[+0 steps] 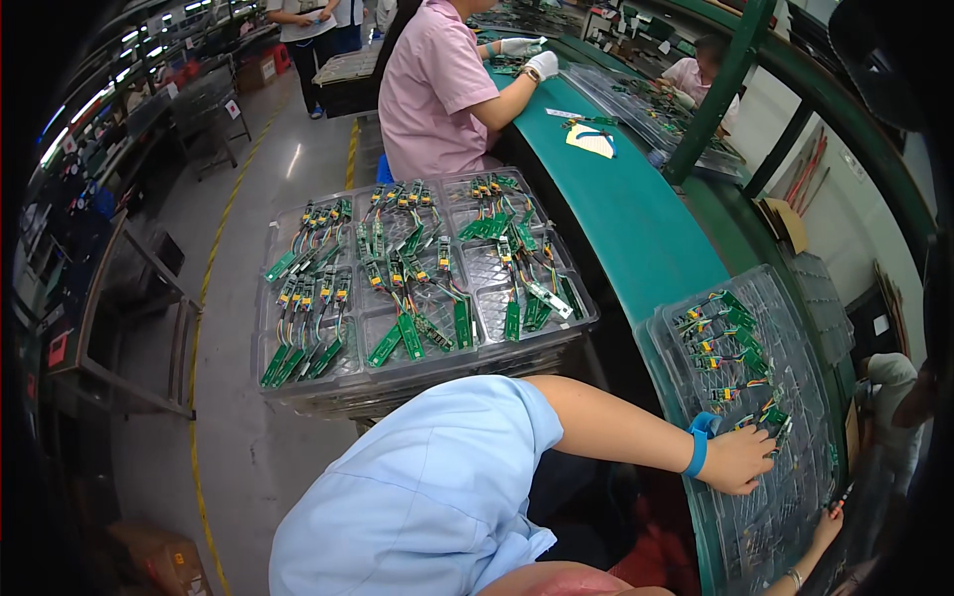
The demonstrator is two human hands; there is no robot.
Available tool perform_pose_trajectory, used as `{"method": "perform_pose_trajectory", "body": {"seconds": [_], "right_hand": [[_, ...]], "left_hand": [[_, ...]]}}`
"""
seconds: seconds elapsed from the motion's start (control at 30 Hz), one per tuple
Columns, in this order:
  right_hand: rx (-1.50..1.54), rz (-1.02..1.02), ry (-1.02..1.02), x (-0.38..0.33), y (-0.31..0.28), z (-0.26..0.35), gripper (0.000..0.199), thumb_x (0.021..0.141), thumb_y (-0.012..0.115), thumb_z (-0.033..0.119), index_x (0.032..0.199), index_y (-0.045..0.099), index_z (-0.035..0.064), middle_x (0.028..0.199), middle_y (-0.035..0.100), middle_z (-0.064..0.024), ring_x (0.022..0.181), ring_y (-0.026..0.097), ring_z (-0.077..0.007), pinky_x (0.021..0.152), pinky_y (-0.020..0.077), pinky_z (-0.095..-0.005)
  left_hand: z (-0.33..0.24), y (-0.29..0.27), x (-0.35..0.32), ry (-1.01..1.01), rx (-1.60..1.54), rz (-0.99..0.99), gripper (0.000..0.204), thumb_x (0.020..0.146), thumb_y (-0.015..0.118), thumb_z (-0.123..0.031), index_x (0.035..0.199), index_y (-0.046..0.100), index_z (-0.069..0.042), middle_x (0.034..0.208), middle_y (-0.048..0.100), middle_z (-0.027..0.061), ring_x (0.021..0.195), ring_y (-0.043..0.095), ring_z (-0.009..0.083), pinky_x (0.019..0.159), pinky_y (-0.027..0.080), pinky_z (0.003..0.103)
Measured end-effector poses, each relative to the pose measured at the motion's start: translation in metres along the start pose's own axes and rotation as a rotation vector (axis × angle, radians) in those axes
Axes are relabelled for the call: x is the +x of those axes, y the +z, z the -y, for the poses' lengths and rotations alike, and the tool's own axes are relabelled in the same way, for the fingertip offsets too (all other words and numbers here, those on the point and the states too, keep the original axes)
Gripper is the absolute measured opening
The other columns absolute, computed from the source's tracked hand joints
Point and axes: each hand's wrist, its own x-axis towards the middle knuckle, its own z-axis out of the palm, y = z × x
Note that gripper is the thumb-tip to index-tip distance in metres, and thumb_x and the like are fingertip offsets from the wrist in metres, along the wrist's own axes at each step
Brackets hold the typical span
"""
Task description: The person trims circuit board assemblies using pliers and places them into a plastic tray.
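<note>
The green bench (636, 214) curves past you, and your clear plastic tray (795, 328) lies on its near end, with a second stack of clear trays (298, 382) full of green circuit boards well apart to its left. Your left hand (737, 459), blue wristband (700, 444) on, rests on that tray with fingers curled onto a wired circuit board (770, 417). Your right hand (827, 524) touches the tray's near edge; its grip you cannot tell.
</note>
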Motion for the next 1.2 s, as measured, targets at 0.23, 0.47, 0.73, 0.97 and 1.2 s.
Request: {"method": "perform_pose_trajectory", "body": {"seconds": [0.23,0.47,0.73,0.97,1.2], "right_hand": [[0.325,0.12,0.227,-0.051,-0.035,0.09,0.036,0.077,0.052,0.003,0.112,0.042,-0.0013,0.101,0.054,-0.0122,0.085,0.055,-0.0238,0.075,0.0431,-0.0282],[0.456,0.153,0.368,-0.201,-0.054,0.2,0.022,0.081,0.057,0.012,0.1,0.054,0.0023,0.079,0.056,-0.008,0.07,0.051,-0.0145,0.063,0.0435,-0.0234],[0.691,0.725,0.381,-0.22,-0.044,0.296,0.037,0.07,0.057,-0.004,0.105,0.047,-0.0011,0.089,0.057,-0.0095,0.077,0.053,-0.0157,0.069,0.0434,-0.0243],[0.627,0.864,0.223,-0.237,-0.051,0.278,0.031,0.069,0.059,-0.003,0.099,0.051,0.0005,0.087,0.059,-0.0085,0.075,0.054,-0.0158,0.066,0.0438,-0.024],[0.62,0.383,0.205,-0.255,-0.018,0.264,0.027,0.076,0.056,0.003,0.101,0.048,0.0018,0.09,0.056,-0.0082,0.076,0.052,-0.0153,0.067,0.0424,-0.0245]], "left_hand": [[-0.002,-0.035,0.004,0.267,-0.085,-0.296,0.039,0.065,0.058,-0.018,0.1,0.047,-0.005,0.112,0.04,0.0178,0.105,0.038,0.0336,0.09,0.031,0.047],[-0.061,-0.083,0.009,0.48,-0.179,-0.199,0.036,0.065,0.058,-0.019,0.097,0.049,-0.006,0.101,0.047,0.0138,0.1,0.043,0.0322,0.093,0.026,0.054],[-0.071,-0.116,-0.026,0.026,-0.992,0.999,0.02,0.087,0.042,-0.02,0.091,0.054,-0.004,0.069,0.053,0.0062,0.05,0.043,0.0171,0.049,0.036,0.026],[-0.082,-0.083,-0.067,-0.832,-1.816,1.52,0.033,0.093,0.033,-0.022,0.113,0.046,0.0,0.07,0.05,0.0022,0.052,0.036,0.0059,0.045,0.027,0.017],[-0.088,-0.09,-0.096,-1.072,-2.115,1.171,0.035,0.092,0.034,-0.02,0.12,0.038,0.001,0.074,0.047,0.004,0.054,0.036,0.0074,0.048,0.027,0.016]]}}
